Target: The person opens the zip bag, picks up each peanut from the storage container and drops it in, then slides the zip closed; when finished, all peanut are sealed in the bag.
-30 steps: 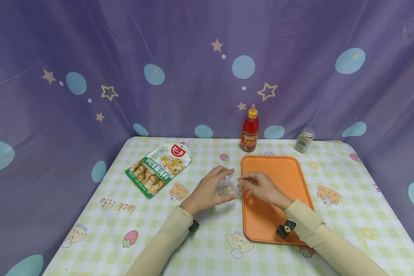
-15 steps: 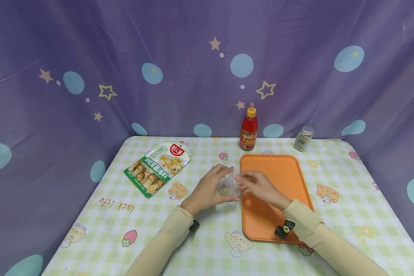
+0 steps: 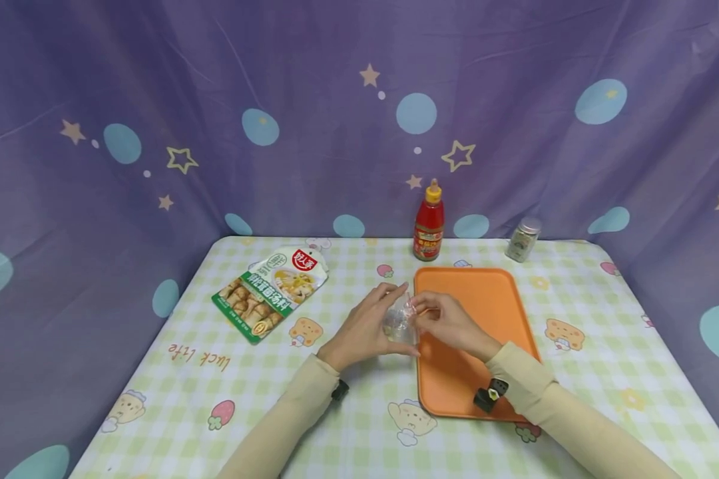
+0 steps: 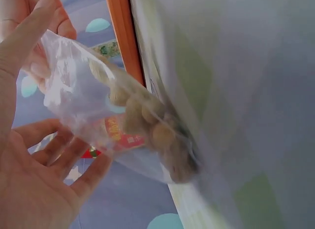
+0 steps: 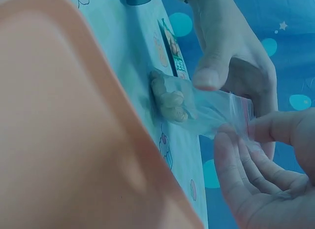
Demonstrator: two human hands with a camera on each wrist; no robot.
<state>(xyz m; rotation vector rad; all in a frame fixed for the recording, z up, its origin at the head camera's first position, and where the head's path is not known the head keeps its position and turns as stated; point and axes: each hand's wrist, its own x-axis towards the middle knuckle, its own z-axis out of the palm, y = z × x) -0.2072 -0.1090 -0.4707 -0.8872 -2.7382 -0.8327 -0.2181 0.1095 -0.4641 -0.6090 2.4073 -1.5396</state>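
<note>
A small clear zip bag is held between both hands over the left edge of the orange tray. Several pale brown, rounded pieces lie gathered at its bottom end. My right hand pinches the mouth of the bag beside the red zip strip, thumb against fingertips. My left hand curves round the bag from the other side, its thumb against the plastic near the mouth and its fingers spread along the opposite side.
A red sauce bottle with a yellow cap stands behind the tray. A small glass jar with a metallic lid is at the back right. A green and white food pouch lies flat at the left on the checked tablecloth.
Both hands stay over the same spot with the bag. The right fingers have come in slightly closer along the bag's mouth, and the bag has turned a little. The view has shifted slightly.
</note>
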